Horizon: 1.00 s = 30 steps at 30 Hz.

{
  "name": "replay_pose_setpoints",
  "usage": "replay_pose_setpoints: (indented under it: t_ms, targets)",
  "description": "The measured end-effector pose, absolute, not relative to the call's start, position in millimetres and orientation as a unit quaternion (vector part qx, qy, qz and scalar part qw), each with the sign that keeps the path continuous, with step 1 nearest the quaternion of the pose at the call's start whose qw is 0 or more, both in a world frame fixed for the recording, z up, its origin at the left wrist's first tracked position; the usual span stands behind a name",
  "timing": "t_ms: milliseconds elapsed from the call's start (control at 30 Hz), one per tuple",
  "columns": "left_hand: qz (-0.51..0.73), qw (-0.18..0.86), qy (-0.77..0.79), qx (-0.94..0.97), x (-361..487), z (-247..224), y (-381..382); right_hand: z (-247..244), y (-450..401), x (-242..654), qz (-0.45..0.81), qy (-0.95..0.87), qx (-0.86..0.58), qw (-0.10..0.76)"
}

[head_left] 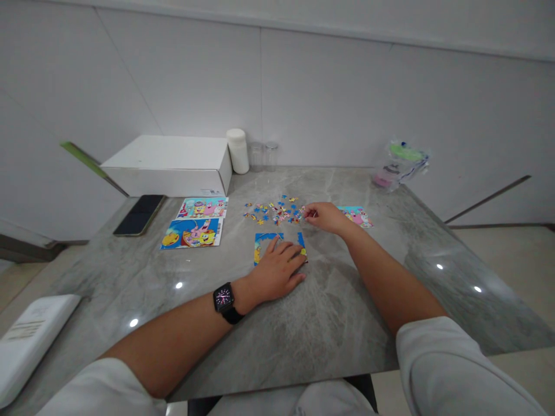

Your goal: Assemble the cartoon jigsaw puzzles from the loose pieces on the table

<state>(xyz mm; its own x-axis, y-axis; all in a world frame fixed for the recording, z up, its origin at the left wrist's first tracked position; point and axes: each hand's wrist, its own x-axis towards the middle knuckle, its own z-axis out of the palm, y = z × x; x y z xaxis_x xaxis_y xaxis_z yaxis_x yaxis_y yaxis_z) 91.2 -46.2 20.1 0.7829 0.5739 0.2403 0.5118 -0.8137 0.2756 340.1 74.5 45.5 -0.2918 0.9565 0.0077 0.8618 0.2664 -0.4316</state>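
My left hand (281,270) lies on a partly assembled jigsaw puzzle (259,245), fingers spread, hiding much of its middle and lower part. Blue edges of the puzzle show above and at both sides of the fingers. My right hand (323,216) is at the right end of a pile of loose puzzle pieces (277,212), its fingertips pinched together. Whatever those fingertips hold, if anything, is too small to make out. Just beyond the right wrist lies a colourful picture sheet (359,216), partly covered by the hand.
Two cartoon picture cards (193,233) lie at the left, beside a dark phone (140,215). Behind stand a white box (167,164), a white bottle (238,151) and two clear jars (270,157). A plastic bag (399,166) sits back right; a white case (34,341) is front left.
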Motion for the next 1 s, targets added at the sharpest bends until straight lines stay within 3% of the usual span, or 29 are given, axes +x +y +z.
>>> replay_pose_setpoints:
  t_ms: [167,267,533,1000]
  targets:
    - [0.226,0.136,0.193,0.945,92.1,24.8,-44.5,65.8,74.8,349.1,0.113,-0.747,-0.617,0.219]
    - [0.242,0.147,0.117,0.952,91.8,29.3,-47.2,69.6,81.4,351.2,0.075,-0.746,-0.623,0.223]
    - [0.213,0.14,0.105,0.961,86.0,37.0,-53.1,59.2,124.7,340.7,0.046,-0.769,-0.637,0.039]
    - [0.213,0.161,0.087,0.96,87.6,32.7,-50.3,33.9,171.4,319.3,0.074,-0.841,-0.531,-0.075]
